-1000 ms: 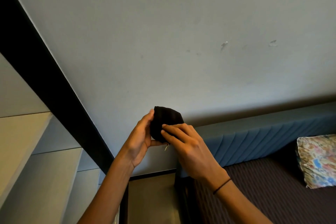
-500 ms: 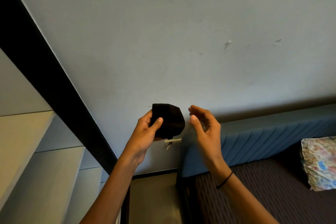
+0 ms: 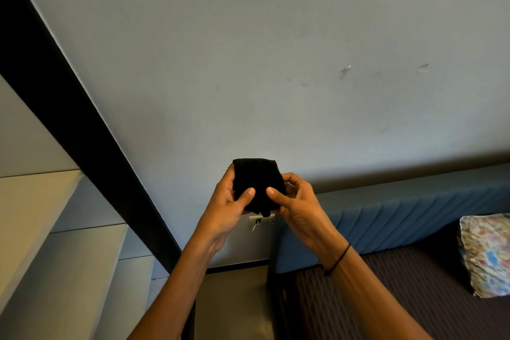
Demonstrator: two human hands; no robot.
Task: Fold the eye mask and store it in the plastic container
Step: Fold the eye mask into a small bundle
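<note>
my left hand (image 3: 226,201) and right hand (image 3: 296,201) both grip the folded eye mask (image 3: 258,183), thumbs on front. folding looks nearly done. next i find the container, not in view.

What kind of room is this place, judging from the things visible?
Probably a bedroom: a padded blue headboard along the wall, a dark mattress below it, and a floral pillow on top.

Wall (image 3: 276,63) close ahead; bed (image 3: 386,298) right; shelves (image 3: 41,229) left.
</note>
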